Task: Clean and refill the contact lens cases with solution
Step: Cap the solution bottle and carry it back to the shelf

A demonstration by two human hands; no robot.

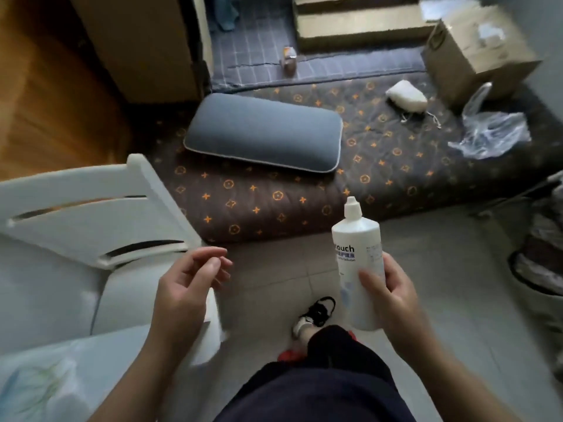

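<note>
The right hand (pixel 393 300) grasps the solution bottle (pixel 358 263) around its lower half, thumb across the front below the label and the other fingers wrapped behind. The bottle is white, stands nearly upright with a slight lean to the left, and carries a white cap (pixel 352 207) on its nozzle. Part of the label text reads "touch". The bottle is held in the air above the tiled floor (pixel 441 269), in front of the person's body.

The left hand (pixel 185 287) holds nothing. Its palm faces right, toward the bottle, and its fingers are loosely curled and released, well apart from the bottle. No contact lens case can be identified in this view.

Below the hands, 1 leg in dark shorts (pixel 320 385) extends toward a foot in a black sandal (pixel 316 312).

A white chair (pixel 91 214) stands at the left, its slatted back near the left hand. A low mattress with a brown patterned cover (pixel 274 202) lies on the floor ahead. On the mattress:

- 1 grey pillow (pixel 262 132), left of centre.
- 1 white pouch (pixel 406 95) with a drawstring, toward the right.
- 1 crumpled clear plastic bag (pixel 490 129), near the right edge.
- 1 cardboard box (pixel 475 47), at the far right corner.
</note>
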